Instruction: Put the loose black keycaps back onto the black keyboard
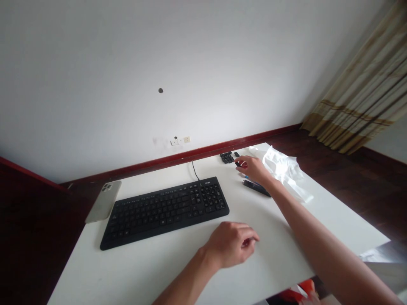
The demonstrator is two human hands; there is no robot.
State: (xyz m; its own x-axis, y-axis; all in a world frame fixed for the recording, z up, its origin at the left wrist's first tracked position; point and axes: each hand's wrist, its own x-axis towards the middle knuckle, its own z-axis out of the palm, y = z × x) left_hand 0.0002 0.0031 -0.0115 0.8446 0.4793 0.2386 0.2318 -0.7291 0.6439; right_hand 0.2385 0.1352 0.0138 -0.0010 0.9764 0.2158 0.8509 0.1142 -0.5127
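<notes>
A black keyboard (pixel 167 212) lies on the white table (pixel 143 271), its cable leading to the back edge. My left hand (pixel 233 243) is just right of its near right corner, fingers curled and pressed together; anything inside them is hidden. Further back, my right hand (pixel 252 167) has its fingertips closed on a small black piece (pixel 238 164). Several small black keys (pixel 227 158) lie in a group left of those fingertips, with another dark piece (pixel 236 154) behind. A black pen-like tool (pixel 257 187) lies below my right hand, partly hidden by the wrist.
A pale phone (pixel 104 201) lies at the left edge, beside the keyboard. Crumpled white plastic (pixel 282 169) covers the back right of the table. Past the back edge is a wall with sockets (pixel 187 139). Red and dark items (pixel 297 293) show below the front edge.
</notes>
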